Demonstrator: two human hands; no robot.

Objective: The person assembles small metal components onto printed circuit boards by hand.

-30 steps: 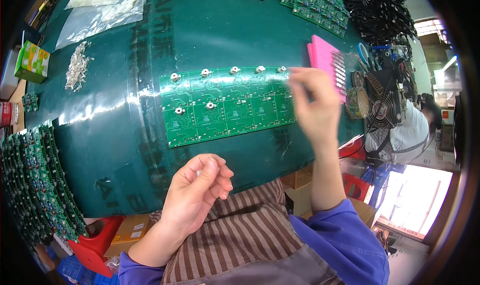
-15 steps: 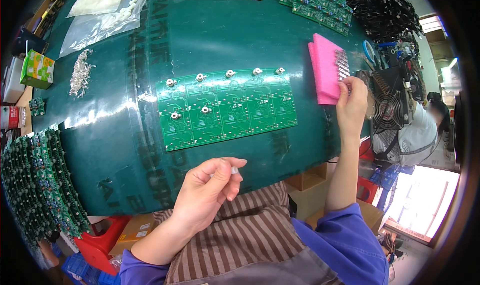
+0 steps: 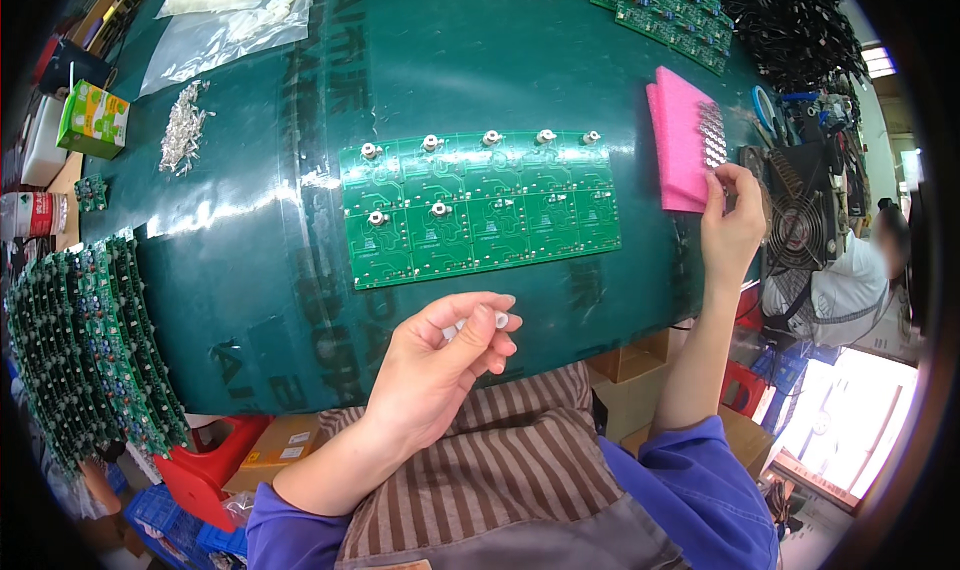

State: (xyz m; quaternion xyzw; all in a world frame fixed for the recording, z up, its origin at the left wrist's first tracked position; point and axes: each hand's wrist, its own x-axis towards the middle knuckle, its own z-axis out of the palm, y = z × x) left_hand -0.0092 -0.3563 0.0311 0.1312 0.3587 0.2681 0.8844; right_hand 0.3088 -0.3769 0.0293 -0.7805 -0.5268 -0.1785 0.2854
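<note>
My left hand is closed around a small white tubular piece, its round end showing beside the thumb. It hovers in front of the near edge of a green circuit board panel. Silvery round-topped parts stand along the panel's far row, with two more at the left of the nearer row. At the right, my right hand pinches at the edge of a pink foam block, by the lower end of its rows of small metal parts. Whatever lies between those fingertips is hidden.
White slender parts lie in a pile at left, below a clear plastic bag. Stacked circuit boards line the left edge; more boards lie far right, beside black cables. A fan stands beyond my right hand.
The whole view has shifted, with the scene sliding rightward. My left hand has risen slightly toward the panel, and the white piece shows more clearly. My right hand stays at the pink foam.
</note>
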